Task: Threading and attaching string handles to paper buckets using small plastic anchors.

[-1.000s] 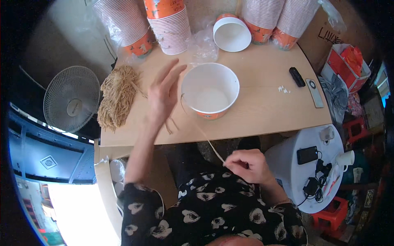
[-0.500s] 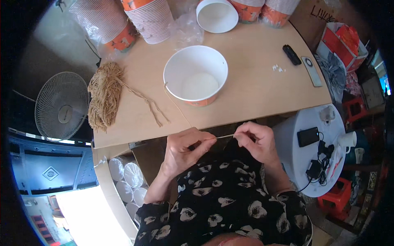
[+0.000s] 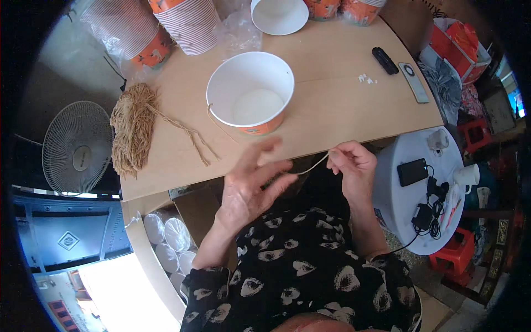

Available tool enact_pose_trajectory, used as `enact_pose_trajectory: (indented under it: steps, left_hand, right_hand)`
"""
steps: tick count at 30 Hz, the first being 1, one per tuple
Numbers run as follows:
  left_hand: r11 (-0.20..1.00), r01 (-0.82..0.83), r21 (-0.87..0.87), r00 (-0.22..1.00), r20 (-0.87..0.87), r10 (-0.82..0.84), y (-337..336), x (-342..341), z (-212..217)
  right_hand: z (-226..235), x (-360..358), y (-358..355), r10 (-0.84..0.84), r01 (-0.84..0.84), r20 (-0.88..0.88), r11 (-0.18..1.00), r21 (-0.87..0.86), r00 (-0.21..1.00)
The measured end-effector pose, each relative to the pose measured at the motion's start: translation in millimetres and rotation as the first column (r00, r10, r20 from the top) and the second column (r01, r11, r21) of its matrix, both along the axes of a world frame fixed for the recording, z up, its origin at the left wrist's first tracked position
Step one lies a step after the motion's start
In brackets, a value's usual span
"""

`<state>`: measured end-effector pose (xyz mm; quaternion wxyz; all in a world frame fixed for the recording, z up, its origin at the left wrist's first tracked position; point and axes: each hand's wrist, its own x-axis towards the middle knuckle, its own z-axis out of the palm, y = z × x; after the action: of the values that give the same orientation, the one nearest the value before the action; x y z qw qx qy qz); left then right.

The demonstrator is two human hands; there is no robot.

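L hand (image 3: pixel 251 185) is part open, fingers spread & a bit blurry; the thin cord (image 3: pixel 315 166) goes up to its thumb tip, but can't tell if it's pinched there; R hand (image 3: pixel 353 166) has the cord nipped b/w thumb & finger, other fingers curled in; this bit of cord is b/w the 2 hands, just off the near edge of the big table (image 3: pixel 337 110); a thin cord also hangs from the L side of the white tub's rim & runs down twd the L hand; the white tub (image 3: pixel 260 74) stands upright on the table, open top, orange outside; a tan bundle of cords (image 3: pixel 133 130) lies to its L, w/ a few loose ends nr the tub; a tipped tub (image 3: pixel 279 15) is at the back, nr tall stacks of tubs (image 3: pixel 191 25); phone (image 3: pixel 413 83) & white bits (image 3: pixel 366 79) lie on the R.
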<state>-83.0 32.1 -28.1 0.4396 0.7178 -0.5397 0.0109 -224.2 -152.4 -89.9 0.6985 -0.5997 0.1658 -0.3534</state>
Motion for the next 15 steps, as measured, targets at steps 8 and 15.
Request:
enact_pose_trajectory:
  steps: [8,15]
  left_hand:
    - [0.980,-0.198,-0.025,0.881,0.433,0.190,-12.9,62.8,3.6]
    - [0.932,-0.327,-0.158,0.910,0.216,0.355,14.2,86.7,10.1]
  right_hand:
    - [22.7,14.0,8.7,0.240,-0.254,-0.144,0.964,-0.084,0.960]
    - [30.3,46.4,26.7,0.336,-0.360,-0.203,0.928,-0.095,0.920]
